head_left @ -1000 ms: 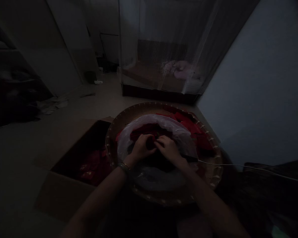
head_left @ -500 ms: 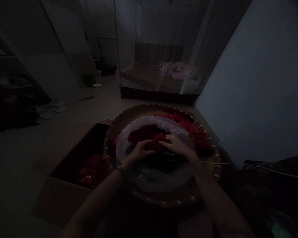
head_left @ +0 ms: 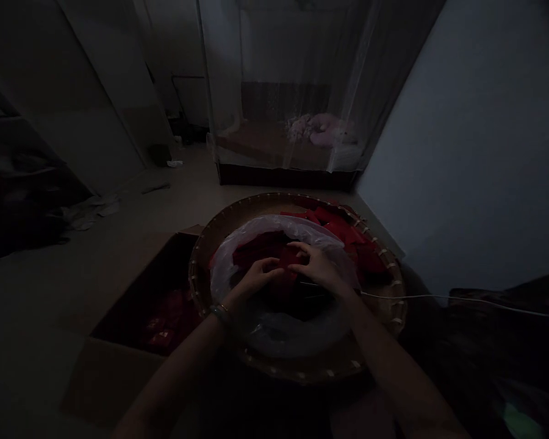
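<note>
The room is dim. A round woven tray (head_left: 210, 244) lies in front of me with a clear plastic bag (head_left: 238, 244) open on it. Red paper pieces (head_left: 348, 235) fill the bag and spill over the tray's far right side. Both hands are inside the bag's mouth. My left hand (head_left: 256, 277), a bangle on its wrist, pinches a red piece (head_left: 287, 259) at its left edge. My right hand (head_left: 315, 265) curls its fingers over the same red piece from the right. The two hands almost touch.
An open cardboard box (head_left: 119, 360) with more red pieces stands left of the tray. A white cable (head_left: 439, 297) runs off to the right. A net-draped bed (head_left: 293, 140) stands at the back, a pale wall on the right, and scattered cloth on the floor far left.
The hands shifted slightly up and back in the bag. A red piece came up between them, and the right hand's fingers now curl over it.
</note>
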`<state>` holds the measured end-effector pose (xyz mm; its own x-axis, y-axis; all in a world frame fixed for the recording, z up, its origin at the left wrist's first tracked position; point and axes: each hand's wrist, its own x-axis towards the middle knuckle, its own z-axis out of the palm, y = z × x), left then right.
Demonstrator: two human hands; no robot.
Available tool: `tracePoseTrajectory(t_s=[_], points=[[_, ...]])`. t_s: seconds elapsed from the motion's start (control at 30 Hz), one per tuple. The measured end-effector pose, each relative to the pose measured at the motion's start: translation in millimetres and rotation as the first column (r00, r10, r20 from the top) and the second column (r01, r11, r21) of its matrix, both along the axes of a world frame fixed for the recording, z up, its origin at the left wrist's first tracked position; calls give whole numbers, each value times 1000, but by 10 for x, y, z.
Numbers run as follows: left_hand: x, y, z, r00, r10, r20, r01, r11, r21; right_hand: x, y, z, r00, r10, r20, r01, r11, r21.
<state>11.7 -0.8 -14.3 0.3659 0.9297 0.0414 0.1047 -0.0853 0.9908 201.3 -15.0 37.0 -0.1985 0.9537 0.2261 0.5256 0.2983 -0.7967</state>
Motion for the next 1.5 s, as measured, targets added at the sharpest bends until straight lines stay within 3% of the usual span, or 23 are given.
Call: tracePoseTrajectory(t_s=[0.2,0.37,0.43,0.6,0.73,0.8,0.87,0.9,0.97,1.03,1.1,1.2,1.3,1.4,1.5], points=[[143,40,150,983,155,94,-141,980,-143,78,57,-65,995,-76,-69,69,992,-107],[253,32,106,960,229,164,-203,966,-161,172,45,-68,981,-154,-121,127,971,-201],[274,9,72,955,202,215,-156,964,-215,171,34,-82,977,-163,-137,133,969,-207],[262,-82,30,972,-3,233,94,921,-378,114,60,-121,971,-155,-184,107,964,-244],[240,-104,18,967,33,253,77,908,-412,200,70,-112,980,-127,-155,89,969,-231],[235,-93,15,959,83,269,36,912,-409,306,17,-126,998,-47,-51,37,984,-175],[233,-81,12,946,117,302,21,908,-419,413,-79,-176,974,112,198,-95,991,-95],[233,-78,9,940,121,319,30,903,-428,453,-136,-214,919,174,355,-148,984,-100],[234,-76,-1,932,103,348,64,897,-438,493,-245,-304,775,179,606,-100,982,-161],[237,-79,-16,927,79,366,95,896,-435,483,-319,-393,663,162,731,-38,982,-184],[240,-84,-28,924,68,376,107,898,-426,456,-340,-462,617,154,772,-19,983,-181],[244,-91,-30,926,78,369,95,898,-429,468,-290,-512,654,160,740,-39,983,-178],[247,-96,-23,927,61,369,110,899,-424,585,-209,-473,776,171,607,-63,979,-195],[254,-106,-17,930,4,368,157,900,-406,733,-160,-323,896,119,428,-37,980,-195],[263,-129,-1,949,-59,311,178,911,-371,789,-153,-110,966,80,244,-21,972,-233]])
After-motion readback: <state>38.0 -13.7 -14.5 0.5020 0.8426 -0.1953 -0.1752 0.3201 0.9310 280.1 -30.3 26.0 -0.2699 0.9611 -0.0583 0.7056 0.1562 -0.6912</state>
